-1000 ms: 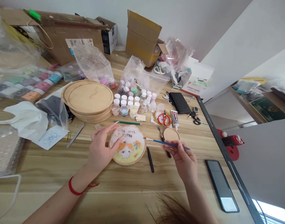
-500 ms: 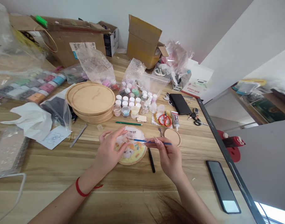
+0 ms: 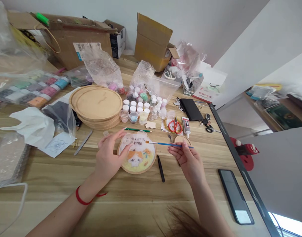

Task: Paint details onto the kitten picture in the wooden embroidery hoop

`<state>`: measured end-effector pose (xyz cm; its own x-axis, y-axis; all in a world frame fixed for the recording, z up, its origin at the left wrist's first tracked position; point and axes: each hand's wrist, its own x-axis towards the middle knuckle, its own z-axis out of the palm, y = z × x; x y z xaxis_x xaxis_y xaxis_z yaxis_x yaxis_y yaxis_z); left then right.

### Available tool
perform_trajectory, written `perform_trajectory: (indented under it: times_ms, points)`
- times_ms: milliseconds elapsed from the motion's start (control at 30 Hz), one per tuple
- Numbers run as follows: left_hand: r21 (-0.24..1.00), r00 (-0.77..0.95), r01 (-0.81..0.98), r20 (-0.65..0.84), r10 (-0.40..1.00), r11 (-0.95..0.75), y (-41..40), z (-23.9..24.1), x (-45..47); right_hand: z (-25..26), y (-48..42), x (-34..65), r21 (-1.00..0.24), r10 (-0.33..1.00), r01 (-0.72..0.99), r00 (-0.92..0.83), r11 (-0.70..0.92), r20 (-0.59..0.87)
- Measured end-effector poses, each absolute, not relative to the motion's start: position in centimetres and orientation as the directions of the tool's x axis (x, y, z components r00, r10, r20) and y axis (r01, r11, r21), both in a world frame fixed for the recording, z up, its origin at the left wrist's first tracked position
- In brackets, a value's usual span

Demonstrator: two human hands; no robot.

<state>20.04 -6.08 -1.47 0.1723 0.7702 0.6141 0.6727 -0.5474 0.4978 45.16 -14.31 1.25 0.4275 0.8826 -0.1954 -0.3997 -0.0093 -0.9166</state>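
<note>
Pale, streaky wood grain covers the long tabletop (image 3: pixel 141 210) before us, backed by a smooth white wall (image 3: pixel 195 23) and a creased brown cardboard box (image 3: pixel 152 39) with its flap raised. We see a stack of round, smooth wooden trays (image 3: pixel 96 102) beside a cluster of small white-lidded plastic jars (image 3: pixel 139 106). Nearer us, a round wood-rimmed disc (image 3: pixel 137 153) lies flat, its whitish face showing dark lettering, an orange-and-white cat's head and a grainy-looking yellow lower border. Our left hand (image 3: pixel 110 153) reaches in over the disc's left edge, thumb and fingers curved around a small clear round plastic cup (image 3: pixel 128 139), gripping it above the upper left of the face. Our right hand (image 3: pixel 189 161), palm partly turned up, pinches a slim blue paintbrush (image 3: pixel 164 144) nearly level, bristles pointing left toward the lettering; we can't judge whether they touch. Slim black tweezers (image 3: pixel 161 168) lie just beside the disc's right rim, and a thin green pencil (image 3: pixel 138 130) lies near its top. Between our forearms a broad stretch of wood runs toward us; right of them, a black rectangular phone (image 3: pixel 235 197) lies near the dark table edge (image 3: pixel 243 169).
</note>
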Motion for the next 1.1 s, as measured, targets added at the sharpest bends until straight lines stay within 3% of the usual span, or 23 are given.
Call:
perform_trajectory:
  times_ms: [400,800,1033,1100]
  points:
    - [0.507,0.127,0.677,0.634,0.763,-0.533,-5.5,-1.4,19.7,-1.8,-16.4,46.2,-0.947,0.852,-0.317,0.482,-0.046,-0.203]
    - [0.457,0.263,0.641,0.624,0.736,-0.617,-6.5,-1.8,20.6,2.2,-16.0,44.3,-0.948,0.898,-0.309,0.433,0.069,-0.075]
    - [0.424,0.336,0.619,0.619,0.710,-0.662,-7.1,-1.7,21.0,2.5,-15.0,41.0,-0.997,0.932,-0.044,0.360,0.060,0.040]
    - [0.428,0.338,0.619,0.612,0.715,-0.658,-7.0,-1.7,20.9,2.2,-14.7,40.6,-0.998,0.926,-0.044,0.377,0.036,0.017]
